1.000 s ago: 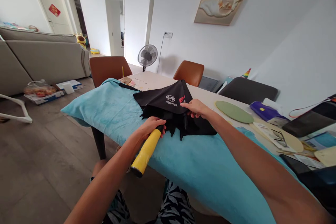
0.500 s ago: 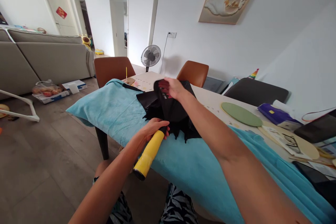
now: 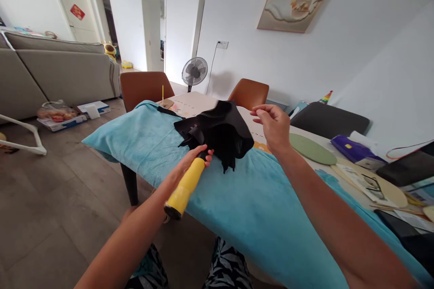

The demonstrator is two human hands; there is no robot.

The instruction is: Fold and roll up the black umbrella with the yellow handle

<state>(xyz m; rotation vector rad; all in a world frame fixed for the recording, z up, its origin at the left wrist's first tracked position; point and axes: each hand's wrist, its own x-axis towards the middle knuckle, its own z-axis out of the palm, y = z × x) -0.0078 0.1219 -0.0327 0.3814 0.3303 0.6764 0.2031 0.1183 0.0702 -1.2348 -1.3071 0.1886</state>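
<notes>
A black folding umbrella [image 3: 224, 128] with a yellow handle [image 3: 186, 186] lies half-folded over the table, its loose canopy bunched and its rib tips hanging at the near side. My left hand [image 3: 195, 159] is closed around the black neck just above the yellow handle, which points down toward me. To the right of the canopy, my right hand [image 3: 273, 124] is raised with bent fingers and nothing between them. It is apart from the fabric. Beneath the umbrella lies a light-blue cloth [image 3: 224, 207] draped over the table edge.
On the table's right are a green oval mat [image 3: 312, 148], a purple pouch [image 3: 354, 148], eyeglasses [image 3: 375, 185] and a dark phone [image 3: 400, 230]. Brown chairs [image 3: 249, 92] stand behind the table, with a fan [image 3: 195, 72] beyond. A grey sofa [image 3: 61, 67] is at left.
My right hand has let go of the black canopy and moved right. The canopy fabric has swung over and spread to the right. My left hand, still on the umbrella, has shifted slightly left.
</notes>
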